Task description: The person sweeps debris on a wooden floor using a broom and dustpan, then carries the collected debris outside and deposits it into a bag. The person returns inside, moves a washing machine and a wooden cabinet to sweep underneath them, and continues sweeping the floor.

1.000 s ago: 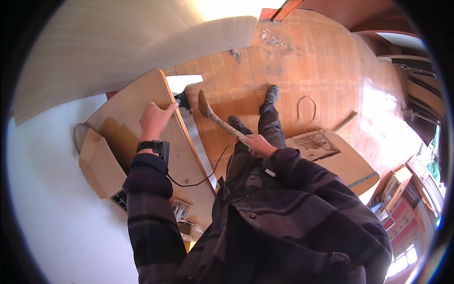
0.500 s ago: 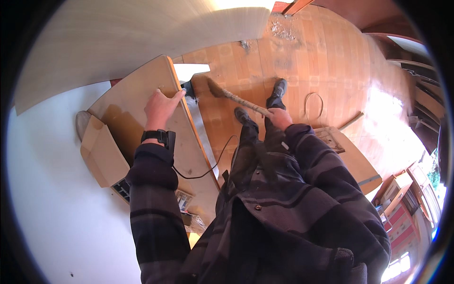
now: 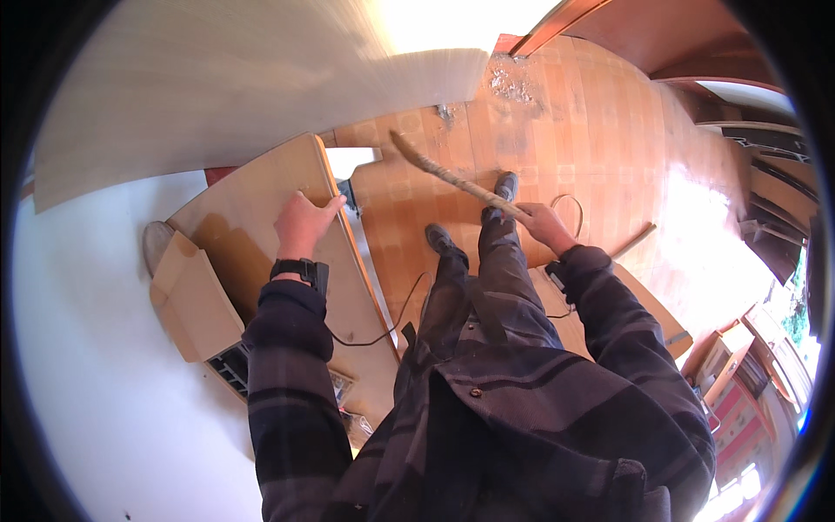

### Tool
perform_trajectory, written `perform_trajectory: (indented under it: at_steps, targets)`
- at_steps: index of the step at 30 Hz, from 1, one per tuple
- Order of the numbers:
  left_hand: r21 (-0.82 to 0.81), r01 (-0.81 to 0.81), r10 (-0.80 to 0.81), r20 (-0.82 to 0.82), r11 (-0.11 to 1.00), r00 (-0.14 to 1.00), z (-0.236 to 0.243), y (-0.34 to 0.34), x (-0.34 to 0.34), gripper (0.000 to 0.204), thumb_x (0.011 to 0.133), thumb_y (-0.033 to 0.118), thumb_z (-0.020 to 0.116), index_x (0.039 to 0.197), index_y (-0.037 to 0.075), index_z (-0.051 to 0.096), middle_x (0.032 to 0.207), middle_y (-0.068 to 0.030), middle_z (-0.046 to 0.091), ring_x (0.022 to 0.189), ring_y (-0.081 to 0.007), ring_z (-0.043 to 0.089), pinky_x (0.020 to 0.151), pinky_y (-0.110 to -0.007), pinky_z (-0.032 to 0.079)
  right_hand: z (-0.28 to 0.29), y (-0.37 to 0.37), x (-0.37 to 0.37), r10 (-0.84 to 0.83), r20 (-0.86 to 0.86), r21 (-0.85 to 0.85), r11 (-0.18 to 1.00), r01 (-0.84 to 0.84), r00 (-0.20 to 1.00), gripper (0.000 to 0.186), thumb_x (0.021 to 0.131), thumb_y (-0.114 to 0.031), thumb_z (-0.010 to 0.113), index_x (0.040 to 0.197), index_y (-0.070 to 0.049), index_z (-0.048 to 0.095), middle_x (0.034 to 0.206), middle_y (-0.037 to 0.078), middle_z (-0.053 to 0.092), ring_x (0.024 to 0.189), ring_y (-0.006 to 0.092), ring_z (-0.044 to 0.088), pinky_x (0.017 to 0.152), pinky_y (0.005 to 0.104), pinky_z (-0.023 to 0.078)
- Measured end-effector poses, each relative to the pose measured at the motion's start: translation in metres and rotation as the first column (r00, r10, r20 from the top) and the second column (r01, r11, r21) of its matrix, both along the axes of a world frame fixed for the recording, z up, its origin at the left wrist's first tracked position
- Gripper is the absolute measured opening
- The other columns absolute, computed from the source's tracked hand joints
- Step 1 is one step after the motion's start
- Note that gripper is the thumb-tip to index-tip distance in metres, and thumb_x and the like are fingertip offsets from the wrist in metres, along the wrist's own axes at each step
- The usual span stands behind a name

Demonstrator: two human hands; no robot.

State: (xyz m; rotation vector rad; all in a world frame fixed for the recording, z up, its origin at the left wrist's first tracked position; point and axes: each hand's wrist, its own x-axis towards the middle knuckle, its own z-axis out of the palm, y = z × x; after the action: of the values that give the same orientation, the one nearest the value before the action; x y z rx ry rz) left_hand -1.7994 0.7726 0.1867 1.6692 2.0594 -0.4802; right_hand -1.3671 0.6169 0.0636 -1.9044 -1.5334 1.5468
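My right hand (image 3: 546,226) is wrapped round the end of a straw hand broom (image 3: 452,180). The broom slants up and left over the floor, its narrow brown head raised beyond my feet. My left hand (image 3: 304,224) is over the wooden desktop (image 3: 287,170) near its right edge, thumb stuck out to the side and apart from the forefinger. The other fingers are partly hidden under the hand, and I see nothing held there. A black watch (image 3: 300,271) is on that wrist.
An open cardboard box (image 3: 196,300) stands on the desk's left. A cable (image 3: 383,339) hangs at the desk's right edge. Grey debris (image 3: 511,85) lies on the wood-patterned floor (image 3: 565,113). A pale board (image 3: 261,78) fills the upper left; a wooden board (image 3: 652,304) is at my right.
The broom head has swung up and away, now showing narrow. My right hand has moved slightly right. My left hand sits a little lower in view, farther in from the desk's edge.
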Motion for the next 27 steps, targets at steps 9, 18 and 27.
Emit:
perform_trajectory:
  at_steps: [9,18,27]
  targets:
    - [-0.025,0.001,-0.002,-0.028,1.000,1.000,0.004,0.001,0.005,0.077,0.069,0.064,0.072,0.103,-0.005,0.063,0.102,-0.0227,0.068,0.098,-0.0380,0.065,0.086,-0.045,0.051,-0.049,0.062,-0.082,-0.044,0.165,-0.243,0.966,0.084,0.985,0.045,0.086,-0.050,0.058,0.092,-0.008,0.073,0.080,0.022,0.066,0.083,0.0374,0.066,0.073,0.0445,0.049]
    - [-0.082,-0.046,0.039,-0.083,0.996,0.996,0.009,0.009,0.010,0.077,0.070,0.064,0.073,0.103,-0.004,0.062,0.103,-0.0231,0.067,0.098,-0.0364,0.065,0.086,-0.045,0.051,0.006,0.072,-0.040,-0.021,0.032,-0.155,0.988,0.026,0.999,0.038,0.091,-0.043,0.055,0.094,-0.011,0.075,0.082,0.019,0.068,0.081,0.0370,0.065,0.072,0.0426,0.049]
    - [-0.081,-0.079,0.076,-0.036,0.994,0.996,0.003,0.008,0.008,0.077,0.069,0.062,0.074,0.107,-0.003,0.061,0.105,-0.0223,0.067,0.101,-0.0372,0.064,0.088,-0.047,0.050,-0.082,0.118,-0.044,0.014,0.157,-0.164,0.986,0.012,0.987,0.034,0.089,-0.038,0.059,0.099,-0.010,0.074,0.072,0.014,0.066,0.059,0.0260,0.063,0.054,0.0371,0.048]
